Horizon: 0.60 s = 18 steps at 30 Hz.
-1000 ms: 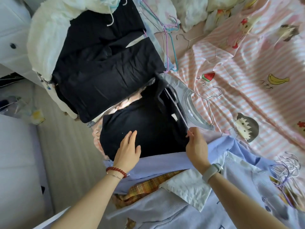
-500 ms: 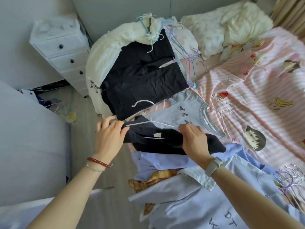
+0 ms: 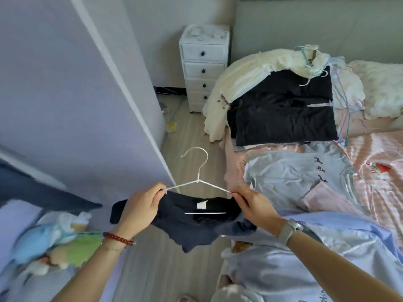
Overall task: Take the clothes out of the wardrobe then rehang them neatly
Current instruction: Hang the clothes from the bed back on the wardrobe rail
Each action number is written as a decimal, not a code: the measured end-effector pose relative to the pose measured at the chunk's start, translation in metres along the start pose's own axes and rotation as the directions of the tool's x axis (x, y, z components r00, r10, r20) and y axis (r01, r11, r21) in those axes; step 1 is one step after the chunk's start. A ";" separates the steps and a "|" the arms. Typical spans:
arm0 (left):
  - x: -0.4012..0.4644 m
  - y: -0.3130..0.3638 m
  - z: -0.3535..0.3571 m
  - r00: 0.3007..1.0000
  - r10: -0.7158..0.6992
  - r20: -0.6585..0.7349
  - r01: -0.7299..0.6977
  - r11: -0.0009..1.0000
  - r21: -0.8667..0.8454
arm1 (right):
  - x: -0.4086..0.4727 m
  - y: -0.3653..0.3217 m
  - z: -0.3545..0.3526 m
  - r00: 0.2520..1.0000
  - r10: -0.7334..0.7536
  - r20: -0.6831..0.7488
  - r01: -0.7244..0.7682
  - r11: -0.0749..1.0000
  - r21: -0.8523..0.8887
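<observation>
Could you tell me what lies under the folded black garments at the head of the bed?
The folded black garments lie on a cream fleecy garment, with a pale grey shirt at their near edge. Whatever lies directly beneath them is covered.

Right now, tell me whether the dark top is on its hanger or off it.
On it. The white hanger runs through the dark top's neck, its bar showing inside; both hands hold the shoulders.

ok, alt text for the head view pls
Both hands, left hand and right hand, hold a dark top on a white hanger above the floor, beside a bed piled with clothes.
</observation>
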State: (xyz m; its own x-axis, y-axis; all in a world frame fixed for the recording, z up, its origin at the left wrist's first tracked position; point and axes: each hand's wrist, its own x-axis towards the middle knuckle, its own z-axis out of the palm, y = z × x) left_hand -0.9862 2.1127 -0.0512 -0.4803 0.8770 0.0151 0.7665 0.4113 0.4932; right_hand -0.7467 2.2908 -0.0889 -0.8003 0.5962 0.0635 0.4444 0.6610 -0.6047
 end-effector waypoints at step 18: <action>-0.205 -0.171 -0.253 0.348 -0.433 -0.832 0.560 0.807 -0.187 | 0.133 -0.364 0.099 0.687 -0.725 -0.039 0.726 0.684 0.066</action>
State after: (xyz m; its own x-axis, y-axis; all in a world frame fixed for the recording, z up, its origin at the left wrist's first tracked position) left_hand -1.1263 1.8003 0.0813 -0.8534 -0.0798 0.5151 0.2707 0.7766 0.5689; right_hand -1.0549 2.0847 0.0611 -0.8566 -0.0520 0.5134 -0.3039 0.8550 -0.4204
